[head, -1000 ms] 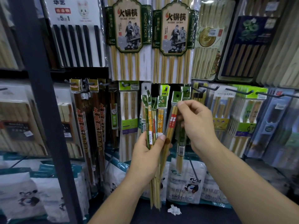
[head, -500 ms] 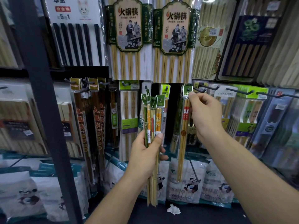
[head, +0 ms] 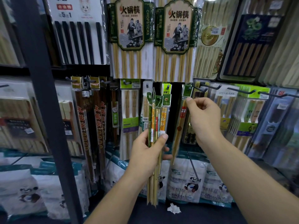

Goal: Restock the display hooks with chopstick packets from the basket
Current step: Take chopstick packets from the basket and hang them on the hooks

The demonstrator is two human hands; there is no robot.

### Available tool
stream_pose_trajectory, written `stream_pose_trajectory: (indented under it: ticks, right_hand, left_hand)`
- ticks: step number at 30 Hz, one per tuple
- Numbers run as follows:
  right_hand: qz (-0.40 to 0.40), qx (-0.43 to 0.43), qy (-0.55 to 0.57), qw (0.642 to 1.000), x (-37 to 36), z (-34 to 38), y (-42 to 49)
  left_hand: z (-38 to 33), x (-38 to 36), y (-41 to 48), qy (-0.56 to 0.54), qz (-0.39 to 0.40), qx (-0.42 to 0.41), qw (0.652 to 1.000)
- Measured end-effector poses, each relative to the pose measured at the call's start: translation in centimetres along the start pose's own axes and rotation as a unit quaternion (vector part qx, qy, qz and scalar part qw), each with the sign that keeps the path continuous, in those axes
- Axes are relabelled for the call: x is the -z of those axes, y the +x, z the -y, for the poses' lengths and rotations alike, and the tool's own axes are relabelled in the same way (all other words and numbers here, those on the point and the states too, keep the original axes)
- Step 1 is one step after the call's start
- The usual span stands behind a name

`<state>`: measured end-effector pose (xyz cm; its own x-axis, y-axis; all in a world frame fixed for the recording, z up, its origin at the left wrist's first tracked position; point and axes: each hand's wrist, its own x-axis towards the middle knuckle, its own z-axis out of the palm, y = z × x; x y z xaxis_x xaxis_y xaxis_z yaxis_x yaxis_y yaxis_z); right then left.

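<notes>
Fingers (head: 189, 100) of the right hand (head: 205, 120) are curling against the hooked packet (head: 182, 113), pinch uncertain; left hand (head: 145, 152) is gripping the bundle (head: 156, 117) awaiting threading.

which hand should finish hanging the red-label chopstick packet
Right hand: its fingers pinch the red-label chopstick packet just below its green header. The left hand is full, gripping the packet bundle.

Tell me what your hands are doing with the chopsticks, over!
Left hand gripping bundle of packets, upright. Right hand pinching top of one packet at the hook; seated or not, cannot tell. Other hanging packets crowd both sides.
</notes>
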<state>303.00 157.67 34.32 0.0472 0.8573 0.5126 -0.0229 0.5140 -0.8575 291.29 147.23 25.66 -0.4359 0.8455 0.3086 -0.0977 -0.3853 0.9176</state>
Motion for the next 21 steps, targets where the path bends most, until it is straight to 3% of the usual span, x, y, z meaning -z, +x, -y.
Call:
stream_pose_trajectory:
  ticks: [4,6,12,17,21]
  right_hand:
    - [0.117,0.02,0.014,0.993,-0.3,0.9,-2.6]
    - [0.138,0.032,0.014,0.99,-0.6,1.0,-3.2]
    - [0.106,-0.003,0.041,0.993,-0.5,1.2,-2.5]
    - [0.044,-0.019,0.066,0.997,0.2,1.9,-0.3]
    - [0.036,-0.02,0.049,0.998,0.4,1.7,0.7]
  left_hand:
    - [-0.2,-0.2,-0.2,-0.01,0.011,0.003,1.0]
    - [-0.2,-0.3,-0.3,-0.018,0.016,0.005,1.0]
    - [-0.2,-0.3,-0.3,-0.054,0.007,0.013,0.998]
    - [0.0,0.3,0.2,-0.001,-0.031,-0.008,0.999]
    - [-0.2,0.2,0.1,0.02,-0.014,-0.008,1.0]
